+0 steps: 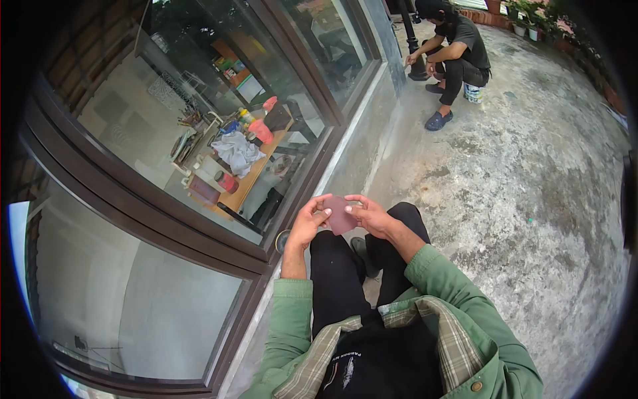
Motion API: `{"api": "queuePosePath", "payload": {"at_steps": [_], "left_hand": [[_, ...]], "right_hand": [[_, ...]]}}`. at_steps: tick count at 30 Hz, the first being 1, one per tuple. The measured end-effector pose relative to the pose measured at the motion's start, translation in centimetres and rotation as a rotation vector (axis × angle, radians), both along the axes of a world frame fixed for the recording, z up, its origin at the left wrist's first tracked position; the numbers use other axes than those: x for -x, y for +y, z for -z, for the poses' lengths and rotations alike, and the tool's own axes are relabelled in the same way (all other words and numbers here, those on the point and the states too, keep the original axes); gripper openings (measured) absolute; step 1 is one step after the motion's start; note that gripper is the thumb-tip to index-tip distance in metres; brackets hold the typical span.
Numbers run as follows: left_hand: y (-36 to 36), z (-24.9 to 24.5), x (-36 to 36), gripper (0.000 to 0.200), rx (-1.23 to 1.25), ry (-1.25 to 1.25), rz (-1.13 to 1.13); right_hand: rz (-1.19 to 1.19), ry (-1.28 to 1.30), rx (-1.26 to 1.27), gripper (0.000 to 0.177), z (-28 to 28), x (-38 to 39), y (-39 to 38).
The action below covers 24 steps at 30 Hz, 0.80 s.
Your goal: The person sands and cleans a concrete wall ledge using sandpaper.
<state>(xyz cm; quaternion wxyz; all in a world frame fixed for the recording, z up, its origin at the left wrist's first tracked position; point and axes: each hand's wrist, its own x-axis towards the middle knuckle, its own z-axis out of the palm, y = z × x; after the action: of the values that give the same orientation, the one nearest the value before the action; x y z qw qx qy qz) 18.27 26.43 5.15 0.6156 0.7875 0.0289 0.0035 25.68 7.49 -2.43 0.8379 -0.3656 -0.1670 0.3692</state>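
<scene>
A small reddish-brown piece of sandpaper (343, 219) is held up between my two hands, above my knees. My left hand (310, 222) pinches its left edge, thumb on the near face. On the other side, my right hand (369, 217) grips the upper right edge with thumb and fingers. The sheet's lower end hangs free and points down. The fingers behind it are partly hidden. Close to my left wrist is the brown frame (267, 258) of a glass window or door.
Glass panes run along my left; behind them a wooden table (256, 174) holds a cloth, jars and brushes. Ahead, another person (458, 53) sits on a paint bucket (473, 93) by a dark post (411, 40). Rough, stained concrete (525, 199) extends to my right, with potted plants (525, 16) beyond.
</scene>
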Motion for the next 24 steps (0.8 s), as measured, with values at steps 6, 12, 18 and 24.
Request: {"api": "queuePosePath", "payload": {"at_steps": [6,12,18,24], "left_hand": [[-3.0,3.3,-3.1,0.045,-0.113,-0.170,-0.161],[-5.3,5.8,-2.1,0.045,-0.424,0.088,0.104],[-4.7,10.9,-9.9,0.043,-0.900,0.393,0.691],[-10.1,21.0,-12.6,0.042,-1.210,0.563,1.150]], "right_hand": [[0.162,-0.183,0.229,0.036,0.1,-3.9,-2.7],[0.433,-0.165,0.300,0.031,1.6,-13.7,0.4],[0.643,-0.138,0.487,0.030,11.5,-21.1,8.0],[0.513,0.123,0.496,0.033,18.3,-23.0,16.1]]}}
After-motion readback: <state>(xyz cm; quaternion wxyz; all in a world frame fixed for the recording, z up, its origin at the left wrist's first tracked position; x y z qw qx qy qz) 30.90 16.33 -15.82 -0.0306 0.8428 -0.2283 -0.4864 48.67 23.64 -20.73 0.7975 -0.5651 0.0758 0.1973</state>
